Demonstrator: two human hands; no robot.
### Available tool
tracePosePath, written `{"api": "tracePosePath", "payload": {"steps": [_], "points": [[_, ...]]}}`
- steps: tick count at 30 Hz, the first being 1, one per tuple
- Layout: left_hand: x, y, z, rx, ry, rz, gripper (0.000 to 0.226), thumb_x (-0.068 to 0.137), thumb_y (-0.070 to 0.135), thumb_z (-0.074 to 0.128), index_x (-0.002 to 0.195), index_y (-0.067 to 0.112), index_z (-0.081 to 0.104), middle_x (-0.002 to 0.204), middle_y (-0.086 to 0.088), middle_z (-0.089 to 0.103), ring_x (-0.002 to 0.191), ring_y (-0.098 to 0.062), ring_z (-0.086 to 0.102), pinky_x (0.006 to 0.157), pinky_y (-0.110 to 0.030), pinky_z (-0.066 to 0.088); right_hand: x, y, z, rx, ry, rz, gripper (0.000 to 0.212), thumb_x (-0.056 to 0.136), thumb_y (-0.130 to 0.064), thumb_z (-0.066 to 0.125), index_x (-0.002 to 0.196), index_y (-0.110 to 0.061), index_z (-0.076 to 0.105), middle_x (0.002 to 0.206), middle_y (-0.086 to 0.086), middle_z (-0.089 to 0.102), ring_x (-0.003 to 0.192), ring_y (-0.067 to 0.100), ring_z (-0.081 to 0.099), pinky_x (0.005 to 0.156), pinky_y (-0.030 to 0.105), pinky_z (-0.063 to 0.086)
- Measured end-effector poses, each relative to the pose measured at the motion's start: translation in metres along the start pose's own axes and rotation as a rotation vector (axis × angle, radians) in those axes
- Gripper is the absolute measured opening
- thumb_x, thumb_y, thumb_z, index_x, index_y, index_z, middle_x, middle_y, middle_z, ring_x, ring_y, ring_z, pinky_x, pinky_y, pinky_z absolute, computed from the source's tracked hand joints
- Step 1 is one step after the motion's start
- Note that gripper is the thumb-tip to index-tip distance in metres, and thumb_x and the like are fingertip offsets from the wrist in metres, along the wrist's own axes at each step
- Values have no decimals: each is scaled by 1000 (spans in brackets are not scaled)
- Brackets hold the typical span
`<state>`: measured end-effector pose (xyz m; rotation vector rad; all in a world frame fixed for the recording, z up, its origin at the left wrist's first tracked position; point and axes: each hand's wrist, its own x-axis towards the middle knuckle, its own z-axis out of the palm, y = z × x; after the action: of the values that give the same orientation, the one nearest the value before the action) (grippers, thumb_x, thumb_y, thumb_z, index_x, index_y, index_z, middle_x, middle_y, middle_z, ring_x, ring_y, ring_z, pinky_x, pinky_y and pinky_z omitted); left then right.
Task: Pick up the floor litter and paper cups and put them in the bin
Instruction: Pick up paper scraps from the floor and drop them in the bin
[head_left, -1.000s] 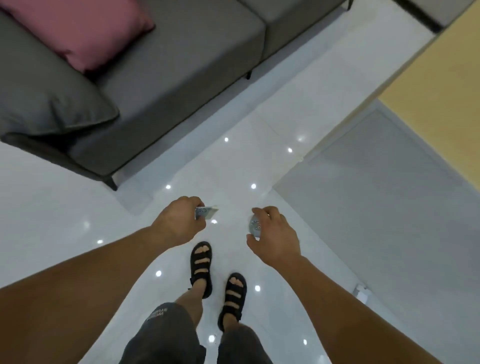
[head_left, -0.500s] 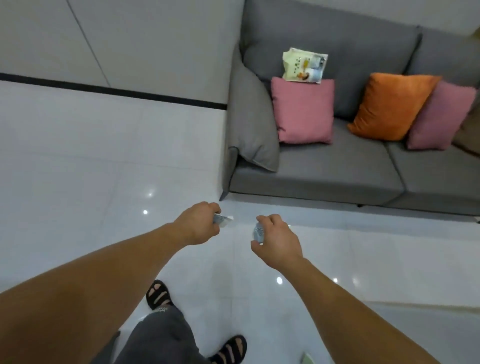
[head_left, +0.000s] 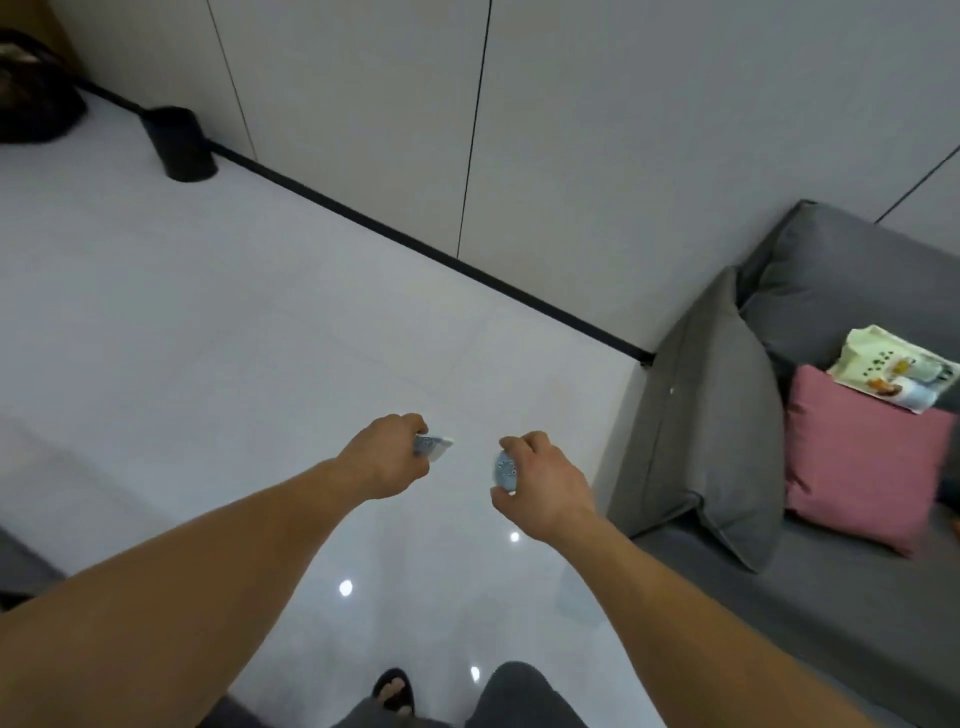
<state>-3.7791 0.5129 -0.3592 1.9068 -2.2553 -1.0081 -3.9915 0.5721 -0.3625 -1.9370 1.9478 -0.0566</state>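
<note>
To my right a grey sofa (head_left: 831, 597) carries a grey cushion (head_left: 727, 441) and a pink cushion (head_left: 862, 467), a printed packet (head_left: 893, 374) on its top edge.

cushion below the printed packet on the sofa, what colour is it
The cushion is plain pink, clearest in the head view.

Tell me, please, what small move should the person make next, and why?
Probably a step forward and left, toward the black cylindrical bin by the wall. The left hand pinches a small blue-grey wrapper, the right hand grips another blue-grey scrap, and the bin stands well beyond both hands.
</note>
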Motion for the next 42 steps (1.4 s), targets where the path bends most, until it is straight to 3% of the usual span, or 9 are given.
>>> {"api": "tracePosePath", "payload": {"steps": [8,17,19,29,38,42], "points": [[105,-55,-83,-80,128,-85,38,88,27,56,125,18,54,116,-5,60,85,-20,57,68,-27,46,166,-61,-22,-45,-19,-158,64,87,-42,61,144,-25,38,136,0,40,115,24,50,88,34,49],[217,-128,-199,-138,278,-234,34,89,26,56,123,17,55,112,-4,59,82,-17,54,54,-21,36,362,-158,-64,-73,-38,-367,63,87,-40,61,143,-24,40,136,1,41,115,24,49,88,33,49],[232,-149,-220,-155,282,-263,35,89,26,56,123,19,54,112,-3,59,83,-17,54,58,-21,37,394,-184,-67,-92,-59,-397,63,87,-40,62,143,-23,40,136,1,41,115,24,50,89,33,49],[309,-330,-354,-222,340,-357,37,89,25,56,125,17,53,116,-5,59,86,-18,54,68,-25,41,561,-370,-49,-161,-97,-478,62,87,-41,61,143,-25,40,136,0,41,114,23,51,88,33,49],[376,-450,-480,-202,348,-404,35,87,23,57,122,17,55,111,-6,59,85,-20,55,67,-25,41,687,-506,-44,-144,-103,-504,61,88,-41,60,142,-24,40,136,0,41,115,22,50,89,32,49],[431,-490,-530,-196,348,-409,37,87,22,56,124,17,53,113,-6,57,84,-20,55,59,-26,41,765,-552,-43,-149,-105,-536,62,87,-42,60,143,-24,39,136,0,40,115,22,50,89,32,49]]}}
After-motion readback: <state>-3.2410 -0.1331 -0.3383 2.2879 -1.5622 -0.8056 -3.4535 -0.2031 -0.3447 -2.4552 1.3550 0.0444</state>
